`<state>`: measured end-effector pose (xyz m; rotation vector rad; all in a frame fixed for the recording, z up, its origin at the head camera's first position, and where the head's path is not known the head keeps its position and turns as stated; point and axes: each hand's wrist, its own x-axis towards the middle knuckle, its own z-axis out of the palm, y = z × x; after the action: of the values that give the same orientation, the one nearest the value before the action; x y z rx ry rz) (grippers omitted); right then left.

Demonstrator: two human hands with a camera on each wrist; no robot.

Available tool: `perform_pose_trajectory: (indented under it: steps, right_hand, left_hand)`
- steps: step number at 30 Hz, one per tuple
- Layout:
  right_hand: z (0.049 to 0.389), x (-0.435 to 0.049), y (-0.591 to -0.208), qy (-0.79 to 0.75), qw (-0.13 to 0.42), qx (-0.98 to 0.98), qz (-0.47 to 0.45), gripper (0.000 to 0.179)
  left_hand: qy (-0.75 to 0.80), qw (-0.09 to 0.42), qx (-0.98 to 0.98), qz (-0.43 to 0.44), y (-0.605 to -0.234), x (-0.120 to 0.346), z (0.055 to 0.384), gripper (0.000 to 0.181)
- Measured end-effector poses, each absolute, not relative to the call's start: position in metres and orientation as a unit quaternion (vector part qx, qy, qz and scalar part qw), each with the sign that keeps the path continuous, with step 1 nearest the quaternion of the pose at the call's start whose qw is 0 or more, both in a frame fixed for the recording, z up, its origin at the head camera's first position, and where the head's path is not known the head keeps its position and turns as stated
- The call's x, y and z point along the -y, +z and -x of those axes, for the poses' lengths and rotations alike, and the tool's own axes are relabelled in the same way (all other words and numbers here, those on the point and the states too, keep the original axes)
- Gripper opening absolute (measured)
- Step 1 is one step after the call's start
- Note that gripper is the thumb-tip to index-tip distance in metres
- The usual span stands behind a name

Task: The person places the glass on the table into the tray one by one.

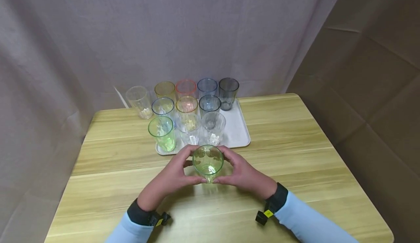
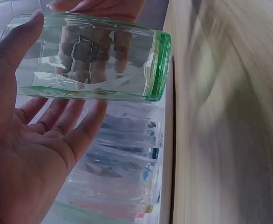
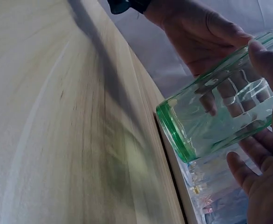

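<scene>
A green-tinted clear drinking glass (image 1: 208,162) is held between both hands, its open rim facing up toward the head camera. My left hand (image 1: 174,173) grips it from the left, thumb on the near side and fingers round the far side. From the right, my right hand (image 1: 241,173) grips it the same way, the two thumbs close together. In the left wrist view the thick green base of the glass (image 2: 94,60) hangs above the wooden tabletop. The glass is in front of the tray (image 1: 237,130), near its front edge.
Rows of tinted and clear glasses stand on the white tray, with a green glass (image 1: 163,137) at its front left and a dark grey glass (image 1: 228,93) at its back right. Left of the tray stands a clear glass (image 1: 139,100). Grey curtains (image 1: 183,27) hang behind the wooden table (image 1: 295,155).
</scene>
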<state>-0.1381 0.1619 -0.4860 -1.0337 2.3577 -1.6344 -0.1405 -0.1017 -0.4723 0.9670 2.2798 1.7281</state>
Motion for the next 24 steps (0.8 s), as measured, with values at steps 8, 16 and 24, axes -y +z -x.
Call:
perform_pose_trajectory:
  steps: [8,16,24]
  right_hand:
    - [0.136,-0.16,-0.486,-0.552,0.039,-0.757,0.346,0.084]
    - [0.134,-0.183,-0.488,-0.568,0.034,-0.774,0.279,0.084]
    - [0.125,-0.222,-0.487,-0.562,0.011,-0.806,0.186,0.084]
  left_hand:
    - [0.559,0.052,-0.755,-0.338,-0.474,0.103,0.14,0.085]
    - [0.508,0.054,-0.807,-0.297,-0.478,0.141,0.14,0.089]
    - [0.469,0.041,-0.858,-0.203,-0.487,0.198,0.13,0.084]
